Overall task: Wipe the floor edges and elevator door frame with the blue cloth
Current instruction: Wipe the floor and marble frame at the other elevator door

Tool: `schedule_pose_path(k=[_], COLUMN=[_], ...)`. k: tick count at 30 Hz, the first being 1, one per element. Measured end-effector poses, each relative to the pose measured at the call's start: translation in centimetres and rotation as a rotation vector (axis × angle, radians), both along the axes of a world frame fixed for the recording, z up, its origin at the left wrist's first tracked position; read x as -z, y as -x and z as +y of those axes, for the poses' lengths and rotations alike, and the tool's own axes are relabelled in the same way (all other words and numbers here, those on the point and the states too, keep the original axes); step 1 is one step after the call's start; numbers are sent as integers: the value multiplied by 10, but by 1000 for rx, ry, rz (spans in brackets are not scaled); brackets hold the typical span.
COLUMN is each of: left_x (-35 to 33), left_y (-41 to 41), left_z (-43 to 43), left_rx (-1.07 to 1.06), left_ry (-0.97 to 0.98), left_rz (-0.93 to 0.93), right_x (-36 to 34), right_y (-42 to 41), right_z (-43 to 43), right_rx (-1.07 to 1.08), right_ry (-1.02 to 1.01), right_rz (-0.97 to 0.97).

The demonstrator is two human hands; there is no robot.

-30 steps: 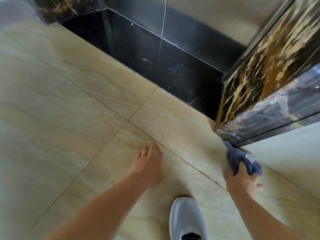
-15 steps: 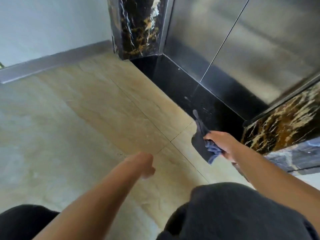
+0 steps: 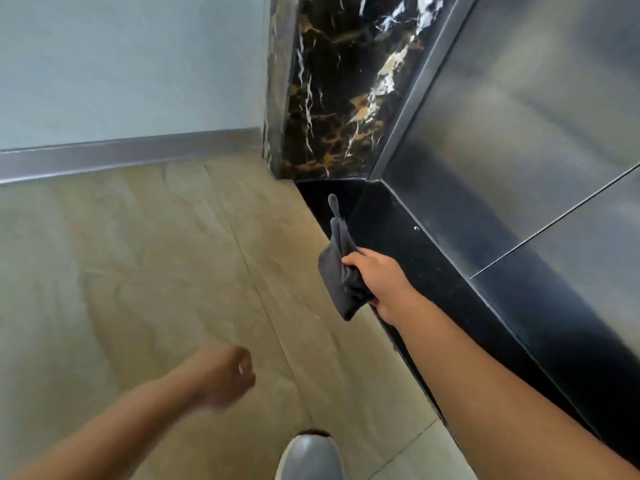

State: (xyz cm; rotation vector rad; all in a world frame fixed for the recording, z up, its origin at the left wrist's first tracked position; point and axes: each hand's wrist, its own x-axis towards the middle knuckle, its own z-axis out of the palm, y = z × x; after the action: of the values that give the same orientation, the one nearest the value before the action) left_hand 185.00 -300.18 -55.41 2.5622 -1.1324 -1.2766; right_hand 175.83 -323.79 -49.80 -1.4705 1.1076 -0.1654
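My right hand [image 3: 375, 278] grips the dark blue cloth [image 3: 341, 271], which hangs bunched in the air above the edge where the beige floor meets the black threshold strip [image 3: 398, 230]. One corner of the cloth sticks up. Beyond it stands the black-and-gold marble door frame [image 3: 332, 91], with the steel elevator doors [image 3: 519, 116] to its right. My left hand [image 3: 230, 375] is blurred, curled into a loose fist above the floor, holding nothing.
Beige marble floor tiles [image 3: 156, 271] fill the left and middle. A grey skirting strip [image 3: 121, 157] runs under the pale wall [image 3: 121, 64]. The toe of my grey shoe [image 3: 310, 457] shows at the bottom edge.
I have risen from a crouch and the view swung left. My right hand lifted the cloth off the floor by the right frame. My left hand left the floor and curled shut.
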Motion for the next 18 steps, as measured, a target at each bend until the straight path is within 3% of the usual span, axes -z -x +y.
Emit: schedule_pose_path(k=[4,7,10,13,16,18], left_x=[18,23,37,56,74,83], left_y=[-49,-88,-124,-146,-161,-168], left_z=[-86,-143,-190,-215,-217,-212], left_rx=[-25,-29,-35,-31,25,61], left_ry=[-10,-12,32,105,129,122], left_rz=[-126,-207,-300,-453,-516,-547], right_x=[58,71,68,67,84,106], right_y=[-35,-58,-86,-107,-133,-149], right_z=[-65,-121,-192,-245,-271,-272], right_rx=[133,128,153,222,203,42], right_ry=[-177,-153,57,395,628,665], right_rz=[-46,-49,-75,-72,89,216])
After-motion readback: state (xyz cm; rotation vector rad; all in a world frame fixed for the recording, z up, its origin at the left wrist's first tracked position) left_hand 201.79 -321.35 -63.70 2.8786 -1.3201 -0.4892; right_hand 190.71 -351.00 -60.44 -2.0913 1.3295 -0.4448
